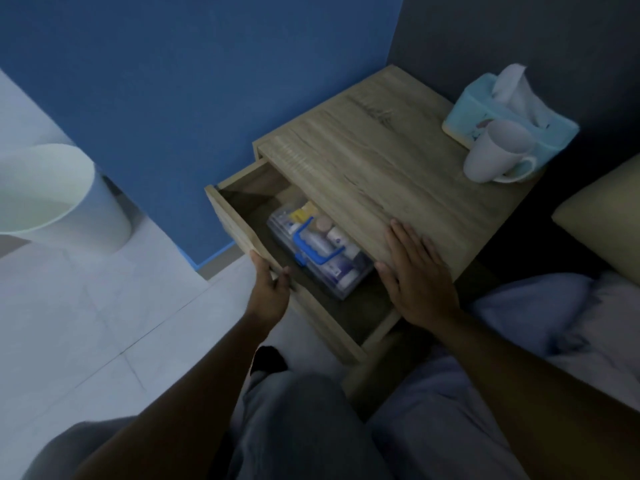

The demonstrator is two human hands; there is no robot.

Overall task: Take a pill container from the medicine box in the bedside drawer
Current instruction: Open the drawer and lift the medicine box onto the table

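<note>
The wooden bedside drawer [231, 223] is pulled out from under the nightstand top [381, 174]. Inside lies a clear plastic medicine box [320, 249] with a blue handle, its lid closed over several small bottles and packets. My left hand [268, 289] grips the drawer's front edge, thumb inside and fingers outside. My right hand [417, 271] lies flat, fingers spread, on the front edge of the nightstand top, just right of the box. Neither hand touches the box.
A white mug [495, 150] and a light blue tissue box [509, 109] stand at the nightstand's back right. A white bin [52, 195] sits on the tiled floor at left. A bed with a pillow [602, 220] is at right. My knees are below.
</note>
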